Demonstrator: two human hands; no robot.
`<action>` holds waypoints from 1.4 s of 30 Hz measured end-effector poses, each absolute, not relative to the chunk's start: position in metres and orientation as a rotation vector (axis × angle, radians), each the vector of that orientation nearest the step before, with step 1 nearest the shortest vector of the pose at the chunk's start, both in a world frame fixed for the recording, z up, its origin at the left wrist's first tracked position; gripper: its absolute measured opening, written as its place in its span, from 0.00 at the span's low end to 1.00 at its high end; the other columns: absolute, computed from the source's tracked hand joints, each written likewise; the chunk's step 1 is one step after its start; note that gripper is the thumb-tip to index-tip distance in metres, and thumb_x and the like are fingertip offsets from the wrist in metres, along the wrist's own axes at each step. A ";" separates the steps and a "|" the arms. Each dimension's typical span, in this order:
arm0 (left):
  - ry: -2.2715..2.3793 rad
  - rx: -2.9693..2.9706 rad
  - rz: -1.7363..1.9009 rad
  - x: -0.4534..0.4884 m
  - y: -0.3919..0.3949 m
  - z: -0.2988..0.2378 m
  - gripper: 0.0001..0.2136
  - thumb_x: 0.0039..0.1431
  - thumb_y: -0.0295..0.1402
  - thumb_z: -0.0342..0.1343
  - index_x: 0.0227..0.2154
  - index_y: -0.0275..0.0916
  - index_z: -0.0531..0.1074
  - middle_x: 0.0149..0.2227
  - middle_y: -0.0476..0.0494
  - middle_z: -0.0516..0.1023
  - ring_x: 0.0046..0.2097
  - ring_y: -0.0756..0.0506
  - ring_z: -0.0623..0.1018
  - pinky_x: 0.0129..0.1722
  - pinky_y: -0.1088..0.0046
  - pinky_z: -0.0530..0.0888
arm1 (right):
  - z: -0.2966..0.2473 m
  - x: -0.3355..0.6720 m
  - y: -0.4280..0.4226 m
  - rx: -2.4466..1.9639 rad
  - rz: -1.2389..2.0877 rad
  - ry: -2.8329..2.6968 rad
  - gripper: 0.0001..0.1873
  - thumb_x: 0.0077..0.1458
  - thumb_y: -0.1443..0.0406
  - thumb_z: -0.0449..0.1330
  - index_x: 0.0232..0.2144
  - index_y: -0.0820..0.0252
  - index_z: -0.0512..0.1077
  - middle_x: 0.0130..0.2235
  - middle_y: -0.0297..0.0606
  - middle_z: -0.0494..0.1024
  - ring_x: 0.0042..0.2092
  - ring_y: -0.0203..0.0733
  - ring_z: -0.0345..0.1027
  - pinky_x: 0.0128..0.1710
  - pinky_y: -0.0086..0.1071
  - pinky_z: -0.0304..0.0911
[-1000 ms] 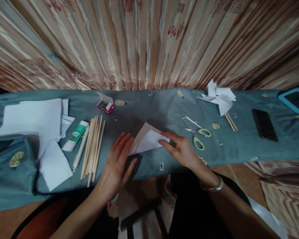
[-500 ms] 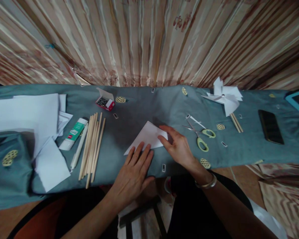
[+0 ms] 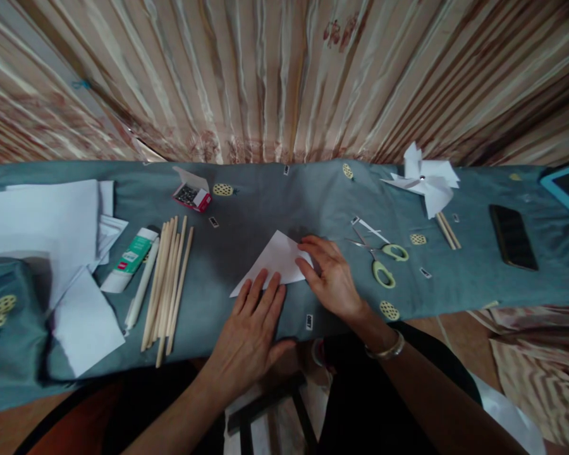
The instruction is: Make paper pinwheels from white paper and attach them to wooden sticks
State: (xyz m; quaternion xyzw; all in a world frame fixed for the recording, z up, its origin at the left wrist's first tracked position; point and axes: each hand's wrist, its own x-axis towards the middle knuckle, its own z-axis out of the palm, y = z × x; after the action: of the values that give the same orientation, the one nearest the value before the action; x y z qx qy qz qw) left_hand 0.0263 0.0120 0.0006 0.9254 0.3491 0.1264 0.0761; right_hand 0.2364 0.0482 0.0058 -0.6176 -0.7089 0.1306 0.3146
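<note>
A sheet of white paper (image 3: 277,259), folded to a triangle-like shape, lies on the cloth in front of me. My left hand (image 3: 251,325) is open and palm down, its fingertips resting flat on the paper's lower edge. At the right corner, my right hand (image 3: 329,275) touches the paper with its thumb and index finger apart and the fingers slightly curved. That hand covers the paper's right corner. Scissors (image 3: 383,273) with green handles lie spread to the right of my right hand, beside a thin white paper strip (image 3: 372,229).
At left are wooden sticks (image 3: 165,284), a white pen-like stick (image 3: 142,284), a green-and-white tube (image 3: 130,259) and paper sheets (image 3: 42,215). Behind them stands an open box of small metal pins (image 3: 192,193). A paper pinwheel (image 3: 424,180) and a phone (image 3: 513,237) lie at right.
The view has shifted slightly, so items at left appear farther left. Both hands stay on the folded paper, with little visible movement.
</note>
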 end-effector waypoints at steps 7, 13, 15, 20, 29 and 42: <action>1.060 2.813 0.364 0.028 0.015 0.002 0.37 0.61 0.53 0.48 0.62 0.27 0.57 0.66 0.27 0.59 0.69 0.29 0.51 0.63 0.46 0.57 | 0.004 0.235 0.049 -1.614 0.325 -1.867 0.13 0.62 0.64 0.55 0.46 0.59 0.75 0.51 0.45 0.76 0.52 0.50 0.69 0.56 0.46 0.65; 1.086 2.810 0.371 0.029 0.014 0.000 0.36 0.63 0.52 0.47 0.64 0.29 0.55 0.66 0.29 0.59 0.69 0.30 0.51 0.64 0.47 0.54 | 0.013 0.239 0.049 -1.624 0.395 -1.800 0.13 0.61 0.63 0.57 0.47 0.56 0.74 0.52 0.42 0.77 0.54 0.48 0.70 0.56 0.45 0.66; 1.091 2.816 0.376 0.029 0.013 0.000 0.35 0.63 0.52 0.46 0.64 0.28 0.55 0.66 0.29 0.59 0.69 0.31 0.50 0.65 0.47 0.54 | 0.016 0.241 0.048 -1.619 0.429 -1.760 0.13 0.60 0.64 0.58 0.46 0.56 0.74 0.52 0.42 0.77 0.54 0.47 0.71 0.55 0.42 0.67; 1.088 2.847 0.348 0.030 0.014 0.002 0.35 0.64 0.53 0.44 0.63 0.29 0.56 0.66 0.30 0.59 0.69 0.31 0.50 0.64 0.47 0.54 | 0.019 0.243 0.050 -1.690 0.598 -1.626 0.12 0.57 0.64 0.60 0.44 0.57 0.76 0.43 0.39 0.82 0.44 0.44 0.77 0.46 0.37 0.71; 1.089 2.906 0.319 0.031 0.015 0.003 0.35 0.65 0.53 0.38 0.62 0.26 0.57 0.66 0.28 0.59 0.69 0.30 0.50 0.65 0.47 0.51 | 0.034 0.241 0.068 -1.912 0.705 -1.653 0.05 0.55 0.65 0.62 0.35 0.55 0.77 0.33 0.33 0.82 0.35 0.40 0.76 0.35 0.30 0.65; 1.084 2.888 0.317 0.032 0.015 0.007 0.34 0.65 0.51 0.43 0.63 0.25 0.56 0.65 0.28 0.60 0.69 0.31 0.50 0.66 0.46 0.46 | 0.034 0.236 0.078 -2.060 0.668 -1.715 0.04 0.57 0.66 0.60 0.32 0.57 0.75 0.31 0.35 0.82 0.34 0.40 0.76 0.33 0.30 0.63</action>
State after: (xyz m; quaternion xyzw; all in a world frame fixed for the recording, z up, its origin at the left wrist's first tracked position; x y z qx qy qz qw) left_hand 0.0321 0.0152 0.0067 0.9312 0.3494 0.1022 0.0204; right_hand 0.2364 0.0776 0.0343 -0.7322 -0.6098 0.2376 0.1885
